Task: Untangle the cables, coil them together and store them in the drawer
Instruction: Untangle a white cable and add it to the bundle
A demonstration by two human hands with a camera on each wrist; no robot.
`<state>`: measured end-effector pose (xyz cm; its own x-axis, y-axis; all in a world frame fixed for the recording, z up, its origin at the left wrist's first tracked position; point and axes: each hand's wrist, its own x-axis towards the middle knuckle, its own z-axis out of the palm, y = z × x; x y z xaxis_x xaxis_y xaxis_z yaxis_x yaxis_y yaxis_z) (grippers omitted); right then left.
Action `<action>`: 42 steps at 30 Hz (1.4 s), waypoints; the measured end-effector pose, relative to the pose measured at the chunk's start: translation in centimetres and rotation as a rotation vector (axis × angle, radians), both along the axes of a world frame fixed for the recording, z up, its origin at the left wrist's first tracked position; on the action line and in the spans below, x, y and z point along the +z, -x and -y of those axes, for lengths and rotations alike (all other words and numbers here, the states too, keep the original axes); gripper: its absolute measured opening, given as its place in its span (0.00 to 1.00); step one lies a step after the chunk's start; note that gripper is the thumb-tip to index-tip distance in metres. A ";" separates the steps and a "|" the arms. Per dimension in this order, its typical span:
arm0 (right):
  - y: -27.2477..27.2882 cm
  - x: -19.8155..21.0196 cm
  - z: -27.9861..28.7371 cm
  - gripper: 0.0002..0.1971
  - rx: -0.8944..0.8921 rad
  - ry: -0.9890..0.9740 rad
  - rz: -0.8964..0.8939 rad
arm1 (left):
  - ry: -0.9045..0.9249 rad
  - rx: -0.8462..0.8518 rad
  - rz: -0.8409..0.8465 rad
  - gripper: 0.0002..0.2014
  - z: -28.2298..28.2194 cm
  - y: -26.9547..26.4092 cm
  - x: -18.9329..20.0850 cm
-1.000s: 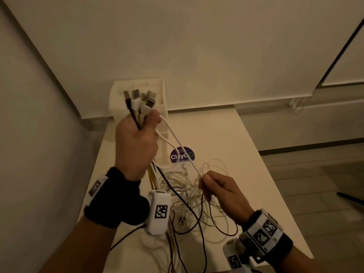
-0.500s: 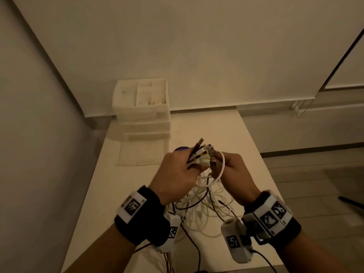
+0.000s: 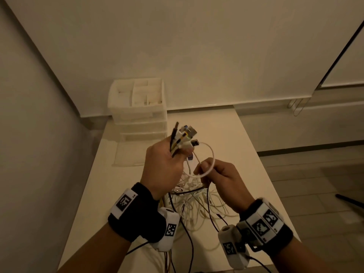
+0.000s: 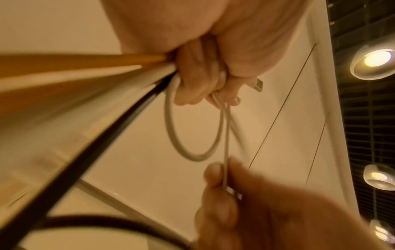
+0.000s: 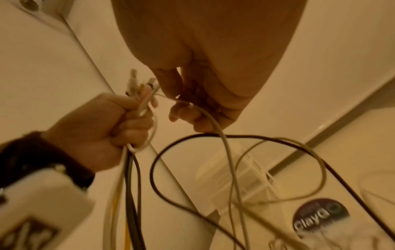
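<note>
At centre frame the left hand [image 3: 163, 166] was clenched around the cables [image 3: 182, 141] just below their plugs; the right hand [image 3: 220, 180] pinched a white loop [image 3: 206, 160]. Remaining lengths lay tangled on the worktop [image 3: 236, 138]. Cables judged light, limp, snag-prone; best gripped near the plugs.

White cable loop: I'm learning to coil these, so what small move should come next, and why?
Probably carry the white cable pinched in the right hand up to the left hand, adding another turn. The left hand's grip already holds the plug ends with one loop formed, and slack trails onto the table.
</note>
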<state>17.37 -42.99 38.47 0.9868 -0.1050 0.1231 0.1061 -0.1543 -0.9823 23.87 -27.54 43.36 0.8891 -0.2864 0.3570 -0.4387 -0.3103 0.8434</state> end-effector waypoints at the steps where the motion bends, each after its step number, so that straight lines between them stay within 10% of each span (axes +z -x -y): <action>1: 0.0 -0.6 -0.1 0.16 0.014 -0.003 0.010 | 0.026 0.022 0.009 0.14 -0.1 -0.2 0.3; 10: -3.3 -1.9 -0.2 0.13 0.009 0.229 0.113 | 0.275 0.299 0.125 0.09 -1.7 -2.0 2.6; 15: -3.9 -4.4 0.3 0.12 0.027 0.289 0.089 | 0.561 0.440 0.079 0.24 -3.9 -4.4 2.3; 20: -4.5 -4.4 1.7 0.13 -0.186 0.053 -0.060 | 0.205 0.414 0.043 0.06 -4.8 -4.9 2.1; 25: -5.4 -1.7 3.2 0.13 -0.251 0.158 -0.043 | 0.077 0.480 0.067 0.21 -3.7 -3.4 2.4; 31: -6.0 2.3 2.7 0.11 -0.002 0.317 0.023 | -0.266 -0.090 0.054 0.09 1.3 -1.3 0.3; 42: -5.4 -0.4 2.4 0.06 0.029 0.320 0.131 | -0.083 0.207 0.218 0.14 1.2 -3.7 1.7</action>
<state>22.80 -45.35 38.06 0.9624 -0.0126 0.2714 0.2374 -0.4472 -0.8624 27.59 -28.73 45.02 0.8368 -0.1438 0.5283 -0.5265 -0.4760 0.7044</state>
